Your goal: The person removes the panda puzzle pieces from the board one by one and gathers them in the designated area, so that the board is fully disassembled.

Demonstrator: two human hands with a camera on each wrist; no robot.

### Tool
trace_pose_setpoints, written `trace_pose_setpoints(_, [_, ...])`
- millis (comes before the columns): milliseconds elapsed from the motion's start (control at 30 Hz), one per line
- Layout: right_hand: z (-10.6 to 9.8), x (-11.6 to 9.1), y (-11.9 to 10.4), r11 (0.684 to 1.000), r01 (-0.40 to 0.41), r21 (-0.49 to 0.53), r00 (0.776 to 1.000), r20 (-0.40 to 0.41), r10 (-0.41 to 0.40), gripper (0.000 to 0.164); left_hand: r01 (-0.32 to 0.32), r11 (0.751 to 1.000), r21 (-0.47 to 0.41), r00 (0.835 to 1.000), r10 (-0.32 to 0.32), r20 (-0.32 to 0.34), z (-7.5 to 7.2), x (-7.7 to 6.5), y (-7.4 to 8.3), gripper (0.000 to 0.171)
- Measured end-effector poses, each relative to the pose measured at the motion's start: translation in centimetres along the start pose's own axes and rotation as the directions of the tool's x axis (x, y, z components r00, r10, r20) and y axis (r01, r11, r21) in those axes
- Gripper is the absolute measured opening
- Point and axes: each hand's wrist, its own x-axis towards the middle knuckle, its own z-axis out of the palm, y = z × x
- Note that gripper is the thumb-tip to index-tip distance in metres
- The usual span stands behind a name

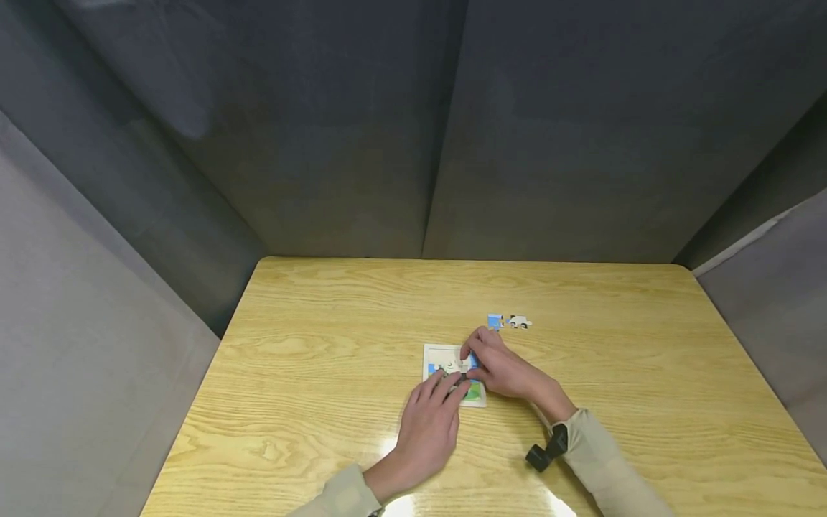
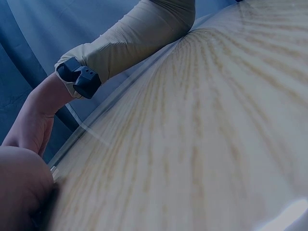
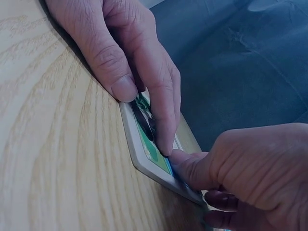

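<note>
A small jigsaw puzzle in a white-framed tray [image 1: 479, 403] lies on the wooden table, with green, blue and cream picture parts showing. My left hand [image 1: 428, 431] reaches over its lower left side, fingers nearly straight and fingertips resting on the picture. In the right wrist view, the left hand [image 3: 115, 53] covers part of a green and black picture area. From the right, my right hand [image 1: 505, 368] bends over the tray, thumb and index finger curled about a puzzle piece [image 1: 463, 365] at its right side. The right thumb [image 3: 190, 168] comes right beside the left fingertips.
Beyond the tray lie two loose puzzle pieces, a blue one [image 1: 494, 321] and one with a white car [image 1: 519, 322]. A dark wrist device [image 1: 548, 449] sticks out from the right sleeve. Grey curtains [image 1: 336, 143] surround the table [image 1: 310, 402] at the back and sides.
</note>
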Motion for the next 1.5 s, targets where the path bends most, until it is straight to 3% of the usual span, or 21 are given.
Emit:
trace_pose_setpoints(133, [0.0, 0.1, 0.2, 0.997, -0.027, 0.069, 0.999, 0.027, 0.025, 0.027, -0.003, 1.0, 0.003, 1.0, 0.003, -0.002, 0.0, 0.0, 0.0, 0.044])
trace_pose_setpoints(333, [-0.1, 0.0, 0.8, 0.976, -0.109, 0.186, 0.994, 0.029, 0.106, 0.053, 0.007, 1.0, 0.005, 1.0, -0.007, 0.003, 0.1, 0.0, -0.1, 0.045])
trace_pose_setpoints(600, [-0.8, 0.1, 1.3, 0.969, -0.088, 0.23, 0.996, 0.013, 0.087, 0.044, 0.008, 1.0, 0.022, 1.0, -0.008, -0.01, 0.4, 0.0, -0.2, 0.045])
trace_pose_setpoints(1067, [-1.8, 0.3, 1.7, 0.988, -0.042, 0.149, 0.999, 0.011, 0.041, 0.031, 0.014, 0.999, 0.036, 1.0, -0.015, 0.014, 0.2, 0.1, 0.1, 0.045])
trace_pose_setpoints(1333, [-2.6, 0.7, 1.3, 0.996, -0.066, 0.064, 0.996, 0.057, 0.062, 0.03, 0.014, 0.999, 0.031, 1.0, -0.014, 0.001, 0.2, 0.1, 0.1, 0.045])
trace_pose_setpoints(1500, [-2.4, 0.7, 1.7, 0.998, -0.052, 0.022, 0.998, 0.035, 0.051, 0.03, 0.01, 1.0, 0.026, 1.0, -0.01, -0.014, 0.2, 0.1, 0.1, 0.045])
